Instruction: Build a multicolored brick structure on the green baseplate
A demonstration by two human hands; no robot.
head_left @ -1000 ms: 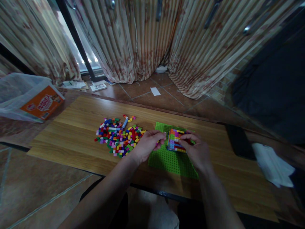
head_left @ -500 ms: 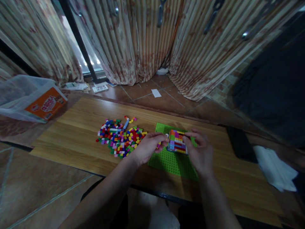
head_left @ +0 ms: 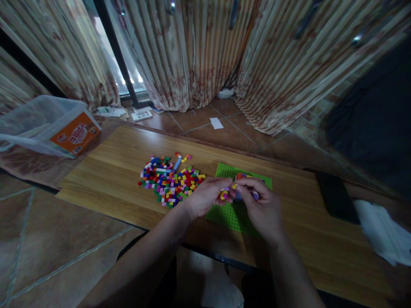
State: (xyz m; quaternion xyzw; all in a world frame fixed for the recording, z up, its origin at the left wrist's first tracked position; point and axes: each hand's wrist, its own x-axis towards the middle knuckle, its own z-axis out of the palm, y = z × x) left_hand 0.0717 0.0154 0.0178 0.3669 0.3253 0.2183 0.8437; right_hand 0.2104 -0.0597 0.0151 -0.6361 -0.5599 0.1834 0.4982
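Note:
My left hand (head_left: 207, 196) is closed around a few small toy bricks (head_left: 224, 194), yellow and purple ones showing at its fingers. Close against it, my right hand (head_left: 265, 207) pinches a small yellow toy brick (head_left: 234, 186) between thumb and fingertips. Both hands are over the green studded baseplate (head_left: 226, 218). A multicoloured block of joined bricks (head_left: 243, 176) on the plate is mostly hidden behind my right hand. To the left, a loose heap of mixed toy bricks (head_left: 173, 182) lies on the wooden table (head_left: 112, 171).
A clear plastic bin (head_left: 41, 143) with an orange label stands beyond the table's left end. At the right lie a black flat object (head_left: 335, 196) and some white tissue-like material (head_left: 385, 231). Striped curtains (head_left: 192, 55) hang behind, above a tiled floor.
My right hand has left the joined bricks and moved left to meet my left hand, where it now pinches a yellow brick. The whole view has shifted slightly.

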